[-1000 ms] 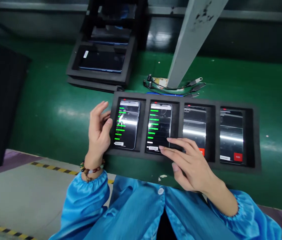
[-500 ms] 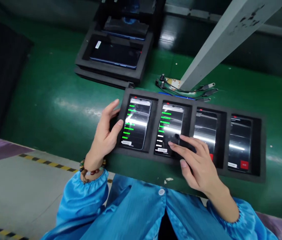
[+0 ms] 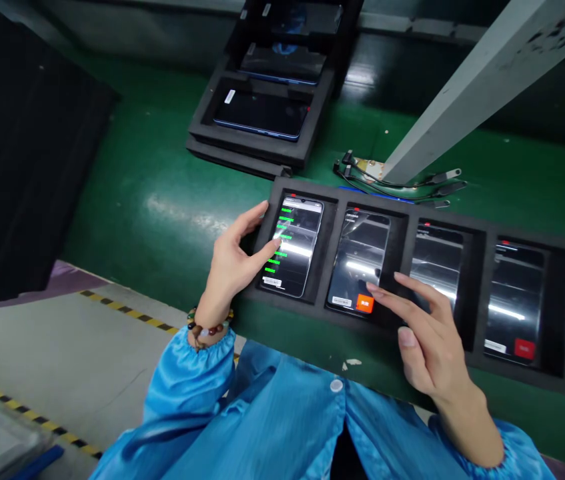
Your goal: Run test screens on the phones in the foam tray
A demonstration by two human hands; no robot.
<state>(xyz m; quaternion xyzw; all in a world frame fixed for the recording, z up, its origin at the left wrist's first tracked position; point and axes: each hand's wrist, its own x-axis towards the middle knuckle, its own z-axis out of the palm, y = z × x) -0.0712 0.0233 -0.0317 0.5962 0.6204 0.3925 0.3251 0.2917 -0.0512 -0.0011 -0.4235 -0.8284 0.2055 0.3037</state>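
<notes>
Several smartphones lie face up in separate slots of a black foam tray [image 3: 329,250]. My left hand [image 3: 235,257] is at the tray's left end, thumb over the leftmost phone [image 3: 299,257], which lists green text lines. Its fingers are spread at the tray's outer edge. My right hand [image 3: 432,330] hovers with fingers apart, one fingertip at the second phone [image 3: 357,250], just above an orange-red button on its dark screen. The third phone [image 3: 439,257] is partly hidden behind my right hand. The rightmost phone [image 3: 515,287] shows a red button at its lower right.
Stacked black foam trays [image 3: 197,137] with more phones stand behind, at upper left. Black cables [image 3: 412,190] lie by the foot of a grey metal post [image 3: 462,93]. A large black object [image 3: 27,147] occupies the left of the green table [image 3: 147,173].
The second phone's screen has switched from a text list to a dark page with an orange-red button. My left thumb has moved onto the leftmost phone. The view has shifted.
</notes>
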